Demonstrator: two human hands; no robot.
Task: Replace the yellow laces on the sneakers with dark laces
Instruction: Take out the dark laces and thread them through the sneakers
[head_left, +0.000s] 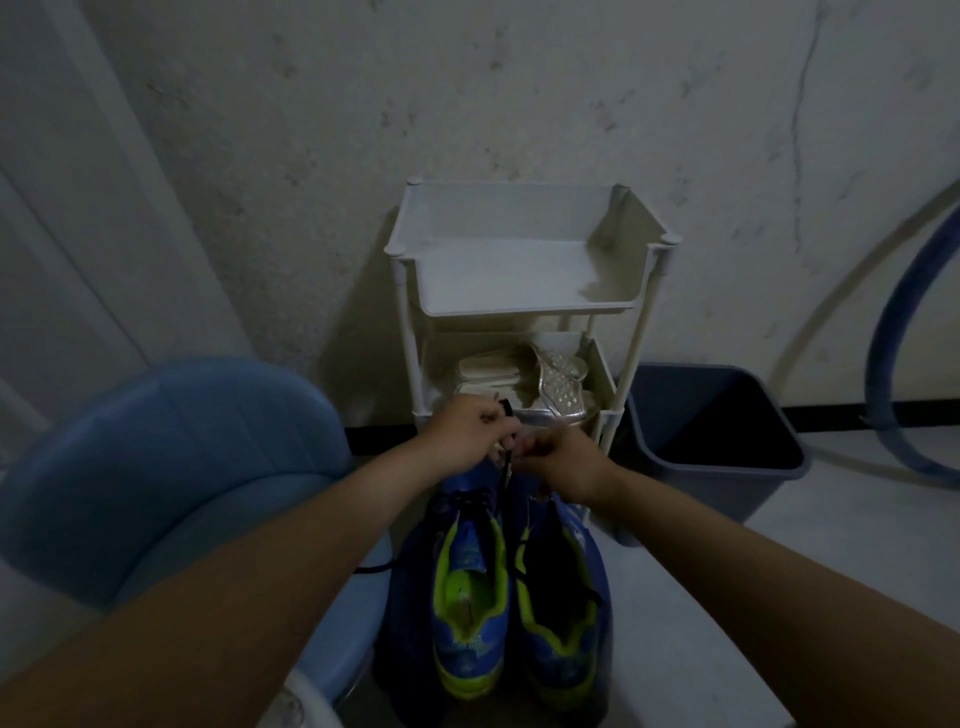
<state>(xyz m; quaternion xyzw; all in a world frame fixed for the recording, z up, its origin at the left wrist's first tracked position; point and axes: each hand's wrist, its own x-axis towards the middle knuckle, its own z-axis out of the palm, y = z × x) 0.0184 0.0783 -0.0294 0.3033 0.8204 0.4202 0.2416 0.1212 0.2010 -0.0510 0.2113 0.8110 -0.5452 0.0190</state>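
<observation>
I saw the left hand (470, 434) and right hand (563, 460) pinch the dark lace (506, 467) over the sneakers (467, 597) (fingers (491, 415) curled tight). A rack (519, 310) stood just beyond.

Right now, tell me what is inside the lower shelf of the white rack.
Pale flat sandals and a clear studded sandal lie in the lower shelf. Its front is covered by the left hand and right hand gripping a dark lace.

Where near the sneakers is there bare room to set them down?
The rack's top shelf is bare. So is the pale floor between the sneakers and the bin. The lower shelf is crowded with sandals; the chair fills the left. The left hand and right hand pinch the dark lace.
</observation>
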